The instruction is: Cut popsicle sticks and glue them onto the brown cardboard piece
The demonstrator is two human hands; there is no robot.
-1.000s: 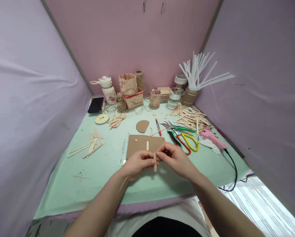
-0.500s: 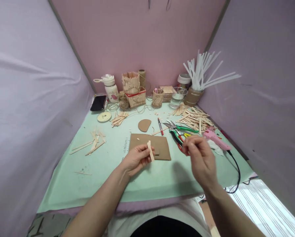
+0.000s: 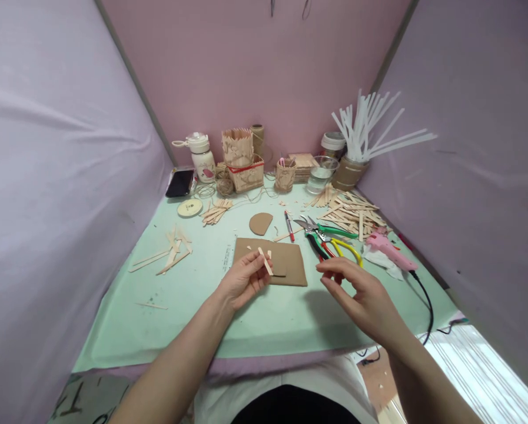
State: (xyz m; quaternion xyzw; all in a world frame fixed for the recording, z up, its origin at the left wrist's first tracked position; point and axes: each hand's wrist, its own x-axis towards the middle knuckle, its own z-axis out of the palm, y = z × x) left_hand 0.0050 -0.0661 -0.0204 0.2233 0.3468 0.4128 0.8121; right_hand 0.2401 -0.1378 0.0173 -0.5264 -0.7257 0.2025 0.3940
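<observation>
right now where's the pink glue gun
In the head view, the pink glue gun lies on the right side, beside the pile of wooden sticks.

I see my left hand [image 3: 246, 281] pinching over the cardboard sheet [image 3: 296, 262], my right hand [image 3: 366, 294] right of it, fingers [image 3: 339, 265] parted.

the cardboard sheet [image 3: 296, 265] lies in the middle of the table [image 3: 113, 330], the left hand [image 3: 241, 282] over its near left part with a stick [image 3: 265, 262] between the fingers. the right hand [image 3: 363, 288] is right of the sheet, on the near side of the shears [image 3: 334, 230]. beyond the sheet, a cutout [image 3: 261, 224] lies left of a pen [image 3: 289, 226]. the glue gun [image 3: 391, 249] lies right of the shears, loose sticks [image 3: 174, 259] well to the left. along the far side, left to right: bottle [image 3: 203, 166], basket [image 3: 248, 179], cup [image 3: 285, 178], bowl [image 3: 319, 181], pot [image 3: 349, 174].
</observation>
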